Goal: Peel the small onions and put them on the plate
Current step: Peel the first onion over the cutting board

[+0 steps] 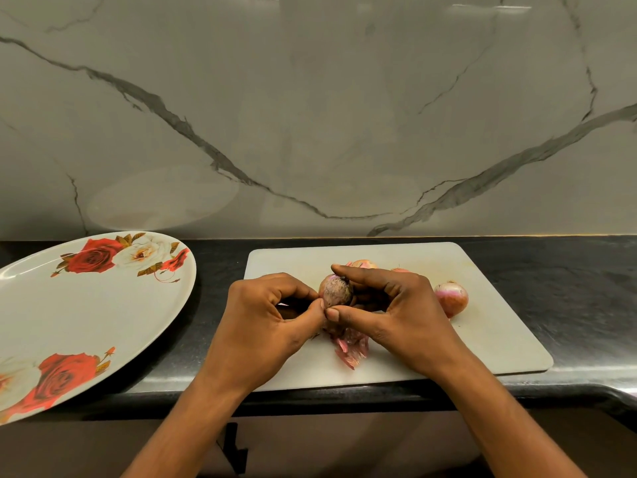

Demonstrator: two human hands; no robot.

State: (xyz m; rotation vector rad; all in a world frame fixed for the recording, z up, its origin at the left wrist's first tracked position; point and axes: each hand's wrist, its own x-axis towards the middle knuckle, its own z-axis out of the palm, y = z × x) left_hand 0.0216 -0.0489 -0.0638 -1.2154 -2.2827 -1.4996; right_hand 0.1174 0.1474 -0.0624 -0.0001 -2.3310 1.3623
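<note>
Above the cutting board, left hand and right hand pinch one small onion — grips clamped.

Your plate cut off at the left edge, an onion mostly hidden behind your right hand, peels partly covered

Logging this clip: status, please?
Both pinching: left hand, right hand on onion over board. Nothing on plate. Loose peels below, no obstruction.
</note>
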